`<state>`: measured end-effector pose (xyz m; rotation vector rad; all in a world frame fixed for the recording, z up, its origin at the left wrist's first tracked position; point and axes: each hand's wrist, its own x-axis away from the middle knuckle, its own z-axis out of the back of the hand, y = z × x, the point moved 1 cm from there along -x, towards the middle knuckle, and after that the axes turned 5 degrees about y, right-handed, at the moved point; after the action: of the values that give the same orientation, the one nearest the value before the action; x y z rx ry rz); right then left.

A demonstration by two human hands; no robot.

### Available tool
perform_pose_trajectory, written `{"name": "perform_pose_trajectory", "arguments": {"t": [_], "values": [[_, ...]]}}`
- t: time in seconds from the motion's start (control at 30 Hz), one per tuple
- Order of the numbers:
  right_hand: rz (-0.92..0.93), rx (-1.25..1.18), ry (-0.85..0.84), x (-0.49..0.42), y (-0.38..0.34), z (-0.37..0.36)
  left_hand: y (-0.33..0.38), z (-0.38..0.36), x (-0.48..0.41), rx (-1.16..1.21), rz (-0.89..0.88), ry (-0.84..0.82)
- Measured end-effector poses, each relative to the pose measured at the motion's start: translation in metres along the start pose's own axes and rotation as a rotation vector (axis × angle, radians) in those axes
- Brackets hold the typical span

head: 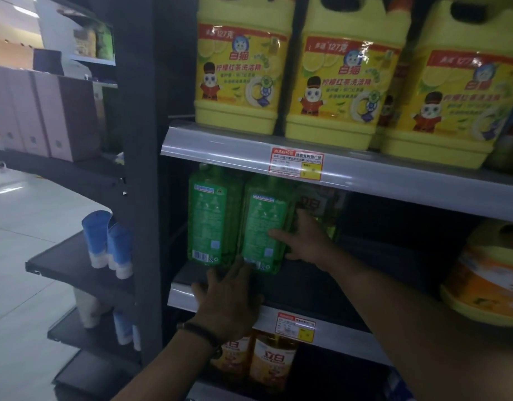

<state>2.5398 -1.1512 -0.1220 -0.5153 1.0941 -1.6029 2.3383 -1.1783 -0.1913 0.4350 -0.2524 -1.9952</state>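
Two green detergent bottles stand side by side on the middle shelf [321, 287], back labels facing me: the left bottle [209, 215] and the right bottle [264, 224]. My right hand [304, 238] grips the right bottle from its right side, thumb across the label, fingers behind it. My left hand [229, 299] lies with straight fingers on the shelf's front edge, fingertips touching the base of the right bottle. A third green bottle [321, 206] stands behind, partly hidden by my right hand.
Three large yellow detergent jugs [339, 82] fill the shelf above. A yellow-orange jug [489, 282] stands at the right of the middle shelf. Amber bottles [271, 363] sit below. Blue tubes [107, 241] stand on the end shelf at left, beside white floor.
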Motion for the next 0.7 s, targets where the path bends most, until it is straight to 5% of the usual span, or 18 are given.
{"name": "perform_pose_trajectory", "arguments": {"t": [0.43, 0.57, 0.7], "values": [[0.096, 0.215, 0.171, 0.083, 0.005, 0.032, 0.017, 0.004, 0.080, 0.127, -0.192, 0.134], [0.139, 0.288, 0.048, 0.156, 0.028, 0.056, 0.030, -0.023, 0.131, 0.247, -0.300, 0.035], [0.172, 0.652, -0.153, 0.231, 0.082, 0.072, 0.048, -0.080, 0.177, 0.292, -0.327, -0.132]]}}
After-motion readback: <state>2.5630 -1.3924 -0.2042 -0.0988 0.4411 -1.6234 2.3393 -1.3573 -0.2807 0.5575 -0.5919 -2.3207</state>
